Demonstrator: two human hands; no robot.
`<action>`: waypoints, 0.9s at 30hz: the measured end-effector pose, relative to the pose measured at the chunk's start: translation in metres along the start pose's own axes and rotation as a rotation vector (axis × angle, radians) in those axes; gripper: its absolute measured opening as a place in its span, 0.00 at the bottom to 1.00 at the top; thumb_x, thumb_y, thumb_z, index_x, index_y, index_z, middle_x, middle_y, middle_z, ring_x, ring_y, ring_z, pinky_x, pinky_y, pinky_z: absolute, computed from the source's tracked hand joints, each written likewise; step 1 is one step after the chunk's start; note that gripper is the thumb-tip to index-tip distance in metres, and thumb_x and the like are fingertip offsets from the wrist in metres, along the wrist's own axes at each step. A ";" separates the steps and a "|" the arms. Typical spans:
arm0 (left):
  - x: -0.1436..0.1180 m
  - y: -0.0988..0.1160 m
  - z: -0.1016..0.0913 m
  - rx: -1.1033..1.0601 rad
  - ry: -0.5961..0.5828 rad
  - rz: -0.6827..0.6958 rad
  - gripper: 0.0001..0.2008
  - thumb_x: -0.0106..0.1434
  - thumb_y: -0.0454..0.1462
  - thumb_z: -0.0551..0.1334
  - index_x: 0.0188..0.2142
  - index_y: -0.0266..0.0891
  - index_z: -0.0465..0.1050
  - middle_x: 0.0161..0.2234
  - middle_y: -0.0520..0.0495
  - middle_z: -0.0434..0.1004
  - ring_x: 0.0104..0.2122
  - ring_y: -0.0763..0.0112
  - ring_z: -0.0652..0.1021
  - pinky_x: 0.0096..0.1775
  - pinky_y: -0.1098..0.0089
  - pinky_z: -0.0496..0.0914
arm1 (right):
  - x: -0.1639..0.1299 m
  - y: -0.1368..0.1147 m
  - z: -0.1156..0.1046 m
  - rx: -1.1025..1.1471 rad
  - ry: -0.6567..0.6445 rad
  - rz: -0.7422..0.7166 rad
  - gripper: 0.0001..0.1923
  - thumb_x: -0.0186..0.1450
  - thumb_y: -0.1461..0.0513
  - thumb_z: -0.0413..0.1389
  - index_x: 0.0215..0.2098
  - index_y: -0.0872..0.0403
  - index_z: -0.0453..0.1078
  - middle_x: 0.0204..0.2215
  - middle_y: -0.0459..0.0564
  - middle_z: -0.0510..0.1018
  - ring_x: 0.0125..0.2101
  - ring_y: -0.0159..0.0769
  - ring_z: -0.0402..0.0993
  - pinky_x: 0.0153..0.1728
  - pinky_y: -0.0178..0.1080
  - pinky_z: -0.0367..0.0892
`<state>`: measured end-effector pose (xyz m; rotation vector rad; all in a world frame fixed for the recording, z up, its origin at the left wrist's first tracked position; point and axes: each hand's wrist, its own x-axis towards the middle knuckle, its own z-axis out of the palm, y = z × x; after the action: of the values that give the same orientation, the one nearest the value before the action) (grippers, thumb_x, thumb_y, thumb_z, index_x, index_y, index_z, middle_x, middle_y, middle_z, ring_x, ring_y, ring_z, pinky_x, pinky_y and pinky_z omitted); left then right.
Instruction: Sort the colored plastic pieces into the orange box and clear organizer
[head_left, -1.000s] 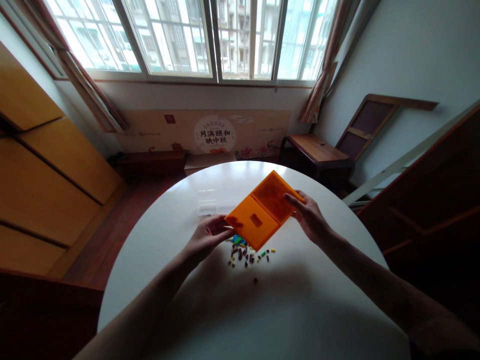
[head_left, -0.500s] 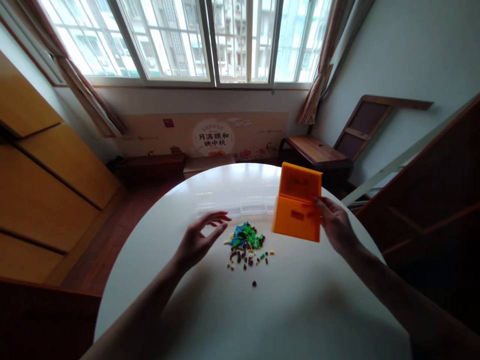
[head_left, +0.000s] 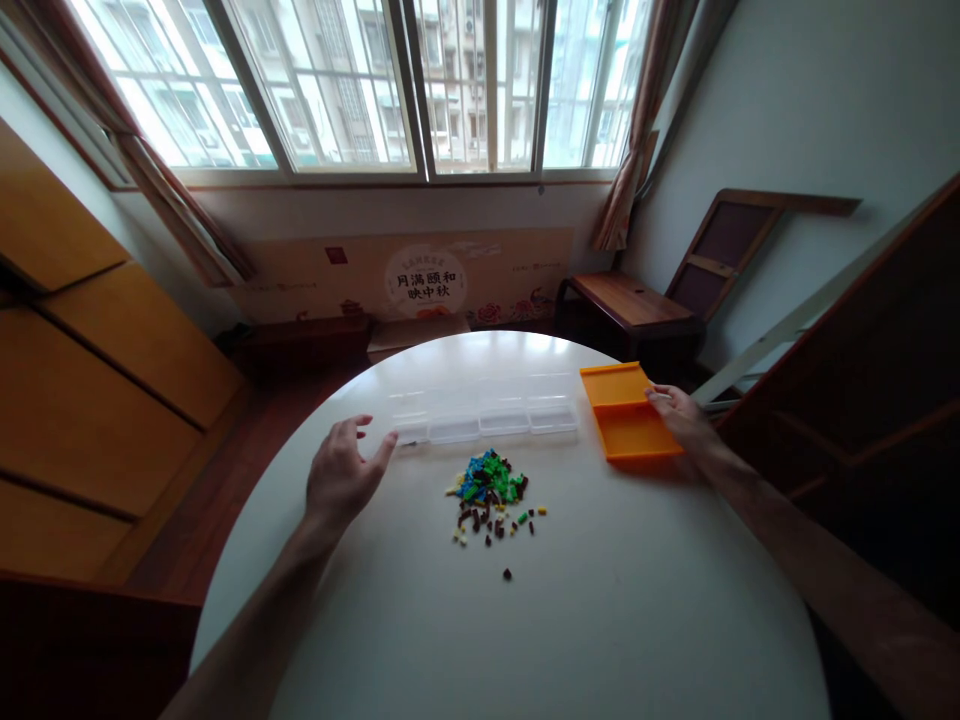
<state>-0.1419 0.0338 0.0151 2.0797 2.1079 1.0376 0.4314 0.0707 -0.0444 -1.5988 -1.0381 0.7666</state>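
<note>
My right hand (head_left: 673,408) grips the right edge of an orange plastic box (head_left: 641,432), whose lid is folded open. The box is at the right of the white table, at or just above its surface. Beside the left end of a row of clear plastic boxes (head_left: 454,430), my left hand (head_left: 345,468) has its thumb and fingers apart and holds nothing. The clear boxes have raised lids. In front of them lies a pile of small building bricks (head_left: 489,478) in green, blue, brown and yellow, with one brown brick (head_left: 507,574) apart from it.
The round white table (head_left: 570,630) fills the middle of the view. Beyond it, a wooden chair (head_left: 634,300) stands by the wall under the window. Yellow cabinets (head_left: 112,390) line the left side, and a dark wooden panel (head_left: 847,390) leans at the right.
The orange box has come down toward the table and tilted, so its inside now shows. My left hand has moved left, away from the bricks. The clear boxes show more plainly.
</note>
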 end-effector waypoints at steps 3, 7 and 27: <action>-0.001 -0.002 0.008 -0.012 -0.066 -0.028 0.28 0.70 0.56 0.60 0.57 0.38 0.74 0.55 0.39 0.81 0.48 0.52 0.83 0.48 0.55 0.77 | 0.008 0.003 0.011 -0.057 0.012 -0.022 0.19 0.68 0.51 0.64 0.50 0.54 0.76 0.40 0.56 0.86 0.35 0.42 0.84 0.32 0.38 0.79; -0.003 -0.001 0.012 -0.025 -0.113 -0.042 0.26 0.70 0.54 0.61 0.57 0.39 0.74 0.56 0.40 0.82 0.47 0.53 0.83 0.48 0.56 0.77 | 0.012 0.006 0.023 -0.162 0.039 -0.061 0.21 0.66 0.52 0.65 0.52 0.54 0.79 0.41 0.55 0.85 0.36 0.41 0.82 0.32 0.37 0.76; -0.019 0.034 -0.006 -0.281 -0.323 0.529 0.25 0.72 0.54 0.67 0.61 0.45 0.74 0.56 0.39 0.81 0.54 0.53 0.83 0.57 0.53 0.78 | -0.074 -0.053 0.031 -0.332 0.104 -0.725 0.19 0.75 0.49 0.55 0.56 0.51 0.74 0.52 0.58 0.78 0.48 0.51 0.76 0.57 0.57 0.75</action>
<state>-0.1115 0.0106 0.0263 2.4965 1.2176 0.8789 0.3596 0.0211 -0.0031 -1.3535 -1.5901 0.0188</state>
